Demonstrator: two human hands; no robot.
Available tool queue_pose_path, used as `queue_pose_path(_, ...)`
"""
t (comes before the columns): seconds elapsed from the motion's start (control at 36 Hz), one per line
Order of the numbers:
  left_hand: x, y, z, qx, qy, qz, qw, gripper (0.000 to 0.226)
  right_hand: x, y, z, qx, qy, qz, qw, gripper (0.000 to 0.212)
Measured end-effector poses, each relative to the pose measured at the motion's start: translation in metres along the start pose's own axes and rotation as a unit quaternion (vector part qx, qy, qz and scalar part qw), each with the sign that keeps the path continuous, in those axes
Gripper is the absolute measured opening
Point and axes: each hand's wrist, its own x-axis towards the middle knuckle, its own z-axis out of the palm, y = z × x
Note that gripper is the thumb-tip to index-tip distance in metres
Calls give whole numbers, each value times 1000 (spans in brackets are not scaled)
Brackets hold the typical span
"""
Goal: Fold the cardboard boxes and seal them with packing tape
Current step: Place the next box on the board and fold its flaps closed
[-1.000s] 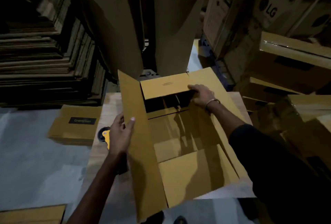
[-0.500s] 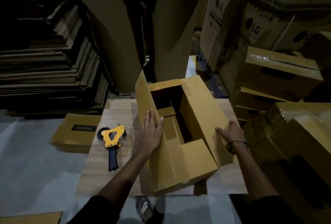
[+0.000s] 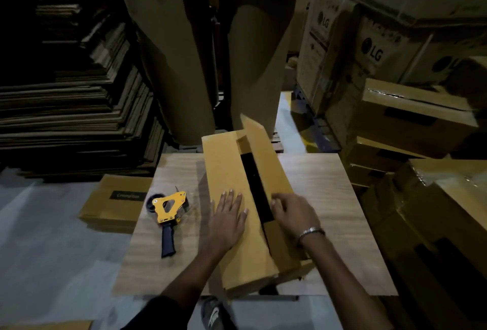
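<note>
**Closing the top flaps**

Lying lengthwise on the wooden worktop [image 3: 329, 198] — the cardboard box [image 3: 232, 171], left flap folded flat, a dark gap running down the middle. Pressing down on that left flap: left hand [image 3: 228, 220], fingers straight and slightly spread, palm flat on the card. Reaching in from the right: right hand [image 3: 295, 213], fingers curled over the edge of the right flap beside the gap, a bracelet [image 3: 311, 232] circling the wrist. Standing half raised at the far end — the right flap's outer corner. Resting untouched just left of the box: yellow tape dispenser [image 3: 168, 213], dark handle pointing toward the near edge. Sitting on the floor beyond the worktop's left edge: a bundle of flat boxes [image 3: 116, 203].
</note>
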Motion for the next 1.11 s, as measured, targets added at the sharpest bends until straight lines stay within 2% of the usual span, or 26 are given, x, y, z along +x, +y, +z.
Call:
queue_pose_path(0.08,-16,-7,5,-25,27,8,999,63,-17,10,48,-109,-41,-20,993,30)
queue_pose_path(0.14,-28,-11,11,-45,38,13,998,63,-33,18,74,-139,-38,-17,989,38)
queue_pose_path(0.25,-41,-15,13,-52,37,22,998,66,-41,31,82,-106,-5,-25,994,47)
queue_pose_path(0.36,-43,-18,5,-145,34,39,988,61,-31,20,64,-60,-37,3,998,48)
queue_pose_path(0.42,-44,-25,-1,-221,58,32,973,54,-28,3,57,-15,-10,16,1000,43)
queue_pose_path(0.53,-50,-56,-8,-243,153,-20,958,50,-24,-44,53,39,123,-39,991,28)
queue_pose_path(0.58,-51,-80,-8,-264,176,-61,946,48,-22,-76,54,74,149,-80,983,23)
queue_pose_path(0.64,-52,-110,-7,-281,166,-103,939,49,-18,-107,62,110,153,-115,975,21)
queue_pose_path(0.69,-52,-143,-5,-279,157,-150,935,51,-11,-135,78,123,127,-139,974,20)
queue_pose_path(0.75,-54,-174,-6,-277,149,-195,929,51,-2,-160,104,102,55,-137,984,24)
queue_pose_path(0.83,-58,-216,0,-275,139,-229,923,51,10,-194,150,93,-71,-89,989,35)
queue_pose_path(0.94,-61,-262,-3,-293,93,-280,909,42,28,-224,223,60,-193,-5,979,42)
queue_pose_path(1.06,-69,-302,-1,-297,71,-290,907,39,40,-229,293,22,-269,74,960,64)
queue_pose_path(1.11,-73,-318,2,-301,46,-296,905,31,42,-232,315,27,-273,115,955,65)
